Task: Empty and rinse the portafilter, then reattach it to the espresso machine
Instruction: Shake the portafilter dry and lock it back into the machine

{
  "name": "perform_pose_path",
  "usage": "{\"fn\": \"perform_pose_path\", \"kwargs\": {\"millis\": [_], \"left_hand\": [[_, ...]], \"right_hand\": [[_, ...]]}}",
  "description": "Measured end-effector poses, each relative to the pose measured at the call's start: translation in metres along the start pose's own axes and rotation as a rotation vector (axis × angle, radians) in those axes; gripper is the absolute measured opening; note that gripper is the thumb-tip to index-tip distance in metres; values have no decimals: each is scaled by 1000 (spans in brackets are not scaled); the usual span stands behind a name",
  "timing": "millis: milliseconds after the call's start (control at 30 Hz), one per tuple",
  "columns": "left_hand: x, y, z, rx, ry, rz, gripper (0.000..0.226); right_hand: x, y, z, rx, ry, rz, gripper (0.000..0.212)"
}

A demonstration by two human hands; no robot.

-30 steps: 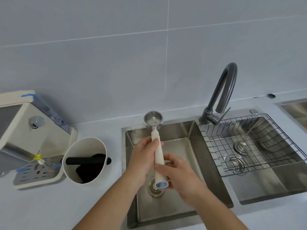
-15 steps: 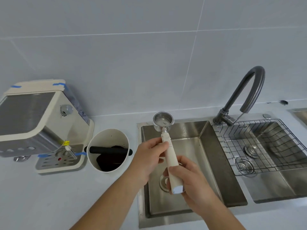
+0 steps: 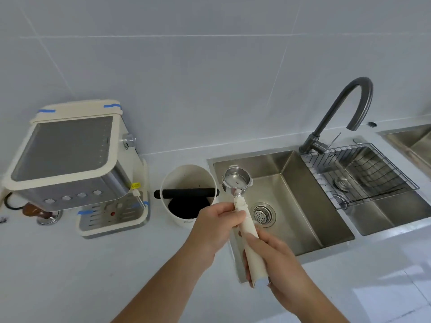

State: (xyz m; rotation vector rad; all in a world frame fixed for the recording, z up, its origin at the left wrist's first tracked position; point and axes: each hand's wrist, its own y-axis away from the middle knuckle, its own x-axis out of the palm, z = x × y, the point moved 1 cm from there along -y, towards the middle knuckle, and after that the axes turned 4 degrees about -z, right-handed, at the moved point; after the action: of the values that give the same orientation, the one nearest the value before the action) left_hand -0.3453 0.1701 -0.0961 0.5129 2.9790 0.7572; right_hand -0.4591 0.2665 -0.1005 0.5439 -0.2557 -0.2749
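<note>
The portafilter (image 3: pixel 238 180) has a shiny steel basket, which looks empty, and a long cream handle. It hangs over the left edge of the sink (image 3: pixel 303 213), basket pointing away from me. My left hand (image 3: pixel 217 227) grips the upper handle near the basket. My right hand (image 3: pixel 277 264) grips the lower end of the handle. The cream and steel espresso machine (image 3: pixel 77 159) stands on the counter at the left, well apart from both hands.
A white knock box (image 3: pixel 186 180) with a black bar stands between the machine and the sink. A dark gooseneck faucet (image 3: pixel 338 113) rises behind the sink. A wire rack (image 3: pixel 363 173) sits in the right basin. A brown-handled tamper (image 3: pixel 42 213) lies left of the machine.
Both hands have carried the portafilter leftward, from over the middle of the sink to its left edge. My view has swung left, so the espresso machine now shows fully.
</note>
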Motion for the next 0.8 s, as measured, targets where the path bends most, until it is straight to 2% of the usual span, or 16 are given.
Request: {"fn": "perform_pose_path", "kwargs": {"millis": [233,333,800], "left_hand": [[-57,41,32,-59,-65,45,21],[-82,58,41,-60,-95,48,18],[-202,90,49,-92,-146,-139,14]], "right_hand": [[52,30,-44,42,-13,-17,22],[73,36,-56,91,3,22,37],[172,24,-69,194,123,409,41]]}}
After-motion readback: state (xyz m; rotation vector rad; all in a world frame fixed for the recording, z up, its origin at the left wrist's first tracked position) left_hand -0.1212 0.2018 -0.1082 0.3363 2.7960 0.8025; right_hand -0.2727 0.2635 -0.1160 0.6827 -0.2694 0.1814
